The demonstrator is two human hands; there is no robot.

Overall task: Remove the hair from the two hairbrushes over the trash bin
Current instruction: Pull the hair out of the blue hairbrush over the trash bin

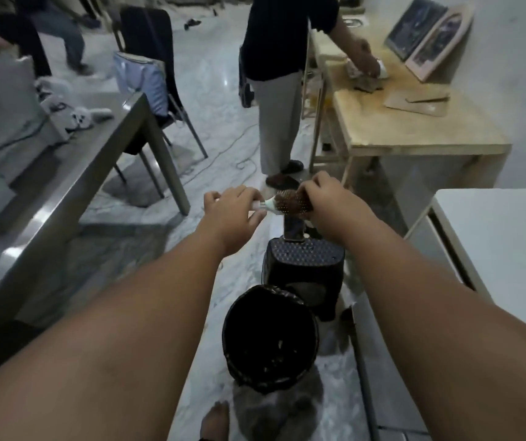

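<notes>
I hold a round hairbrush (290, 203) level in front of me, with a white handle and a brown barrel matted with hair. My left hand (233, 211) grips the white handle. My right hand (331, 198) is closed over the far end of the barrel, fingers pinched on the hair there. The black trash bin (238, 332), lined with a dark bag, stands on the floor well below and nearer to me than the brush. A second dark brush (293, 229) seems to stand on the black stool (306, 259) just beyond the bin.
A grey metal table (96, 148) runs along my left, a white cabinet (503, 249) along my right. A person (280, 90) stands ahead at a wooden table (414, 122). Chairs and cables lie on the marble floor behind. My bare foot (215, 418) is by the bin.
</notes>
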